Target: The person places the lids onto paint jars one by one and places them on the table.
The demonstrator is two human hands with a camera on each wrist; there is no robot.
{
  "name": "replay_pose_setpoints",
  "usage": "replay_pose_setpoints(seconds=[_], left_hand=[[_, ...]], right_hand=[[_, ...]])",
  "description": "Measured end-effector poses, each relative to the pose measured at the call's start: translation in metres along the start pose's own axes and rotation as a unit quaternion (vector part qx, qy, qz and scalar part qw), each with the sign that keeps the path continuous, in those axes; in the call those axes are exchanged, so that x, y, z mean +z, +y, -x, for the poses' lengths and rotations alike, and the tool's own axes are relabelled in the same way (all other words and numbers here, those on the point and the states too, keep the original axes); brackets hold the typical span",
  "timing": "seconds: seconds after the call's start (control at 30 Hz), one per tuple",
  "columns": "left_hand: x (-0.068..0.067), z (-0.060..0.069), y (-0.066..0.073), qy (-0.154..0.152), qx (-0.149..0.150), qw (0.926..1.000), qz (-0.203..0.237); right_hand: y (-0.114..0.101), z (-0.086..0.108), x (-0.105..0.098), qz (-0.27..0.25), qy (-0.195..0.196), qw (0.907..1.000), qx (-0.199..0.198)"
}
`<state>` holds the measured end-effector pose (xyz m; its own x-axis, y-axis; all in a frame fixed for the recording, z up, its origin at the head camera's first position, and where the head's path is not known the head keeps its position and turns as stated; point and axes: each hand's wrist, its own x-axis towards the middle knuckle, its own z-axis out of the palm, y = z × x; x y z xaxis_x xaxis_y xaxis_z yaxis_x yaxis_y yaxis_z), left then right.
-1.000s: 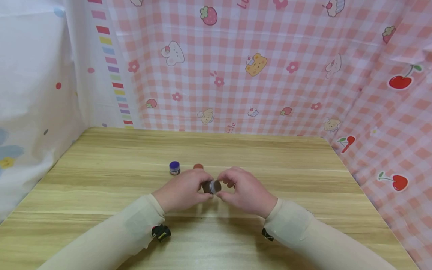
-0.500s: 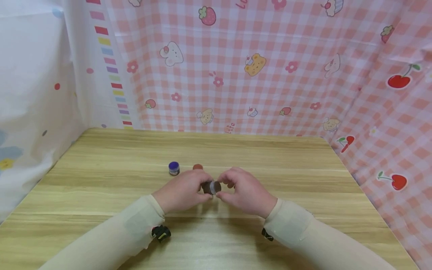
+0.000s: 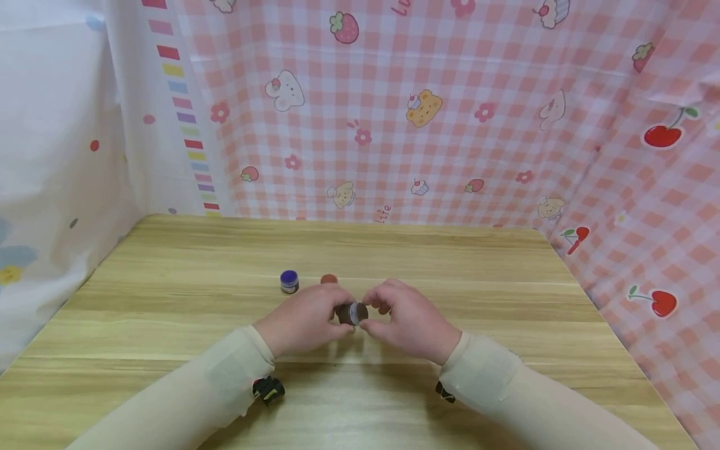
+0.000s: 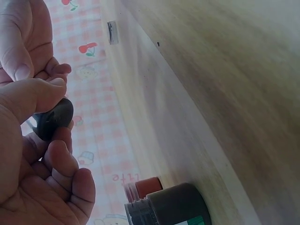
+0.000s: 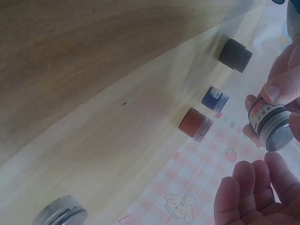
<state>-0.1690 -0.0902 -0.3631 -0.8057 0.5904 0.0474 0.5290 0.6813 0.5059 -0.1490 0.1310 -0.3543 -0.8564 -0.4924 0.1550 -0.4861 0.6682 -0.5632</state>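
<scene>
In the head view, my left hand (image 3: pixel 306 315) grips a small dark brown jar (image 3: pixel 345 313) tilted on its side, above the wooden table. A printed label (image 5: pixel 263 115) shows on the jar in the right wrist view, along with its clear ridged lid (image 5: pixel 277 135). Thumb and index finger of my right hand (image 3: pixel 413 319) pinch this lid at its edge. The other right-hand fingers (image 5: pixel 243 185) extend away from it. From the left wrist view, the dark base of the jar (image 4: pixel 57 117) peeks out between the left thumb and fingers.
A purple-topped jar (image 3: pixel 289 282) and an orange jar (image 3: pixel 329 279) stand behind the left hand. A larger dark jar (image 5: pixel 233 52) stands near them. Another jar with a greyish lid (image 5: pixel 61 211) shows at the right wrist view's lower edge. Checked cloth (image 3: pixel 365 125) hangs behind the table.
Both hands keep almost the same place and hold on the jar. The head view shifts slightly; no other movement is plain.
</scene>
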Motion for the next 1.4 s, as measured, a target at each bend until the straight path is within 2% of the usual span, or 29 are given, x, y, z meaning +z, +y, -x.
replay_pose_setpoints(seconds=[0.7, 0.9, 1.13, 1.4], left_hand=[[0.0007, -0.0005, 0.0000, 0.003, 0.005, 1.0000, 0.001], [0.0007, -0.0009, -0.0005, 0.005, 0.010, 0.9999, -0.003], [-0.0003, -0.0005, 0.0003, 0.004, 0.012, 0.9999, -0.002], [-0.0016, -0.0006, 0.0023, -0.002, 0.009, 1.0000, 0.001]], right_hand=[[-0.0001, 0.0008, -0.0003, -0.003, 0.003, 0.9999, -0.011], [0.0003, 0.0002, -0.0002, 0.002, 0.003, 1.0000, -0.003], [0.0000, 0.0002, 0.0001, 0.002, 0.003, 0.9999, -0.014], [-0.0010, 0.0000, -0.0006, 0.005, 0.004, 1.0000, -0.006]])
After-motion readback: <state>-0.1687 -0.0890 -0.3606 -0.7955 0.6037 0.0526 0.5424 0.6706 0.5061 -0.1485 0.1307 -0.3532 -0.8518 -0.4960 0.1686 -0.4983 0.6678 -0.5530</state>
